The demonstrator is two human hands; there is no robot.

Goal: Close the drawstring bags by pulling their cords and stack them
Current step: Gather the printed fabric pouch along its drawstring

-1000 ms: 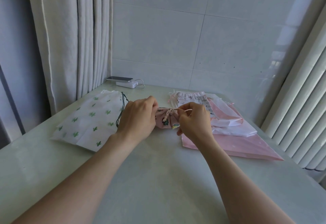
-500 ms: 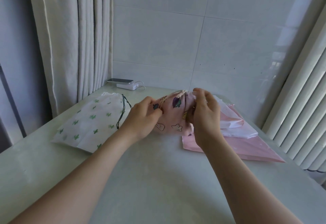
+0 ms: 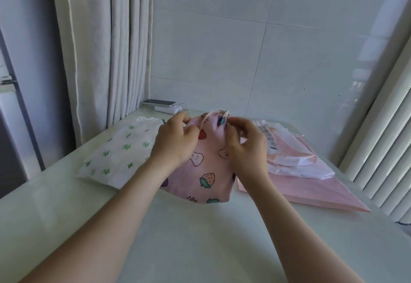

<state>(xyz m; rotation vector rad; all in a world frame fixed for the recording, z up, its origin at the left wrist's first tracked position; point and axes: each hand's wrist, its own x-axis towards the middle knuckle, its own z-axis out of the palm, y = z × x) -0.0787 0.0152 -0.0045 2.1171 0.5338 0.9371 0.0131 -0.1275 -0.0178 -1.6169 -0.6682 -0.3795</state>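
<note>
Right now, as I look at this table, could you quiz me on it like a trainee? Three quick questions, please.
1. True or false: the left hand and the right hand both grip the pink fruit-print bag near its top.
2. The white cactus-print bag lies: A) flat on the table, to the left of the pink fruit-print bag; B) on top of it; C) folded inside it.
3. On which side of the pink fruit-print bag does the pile of pink and white bags lie?
Key: 1 true; 2 A; 3 the right.
</note>
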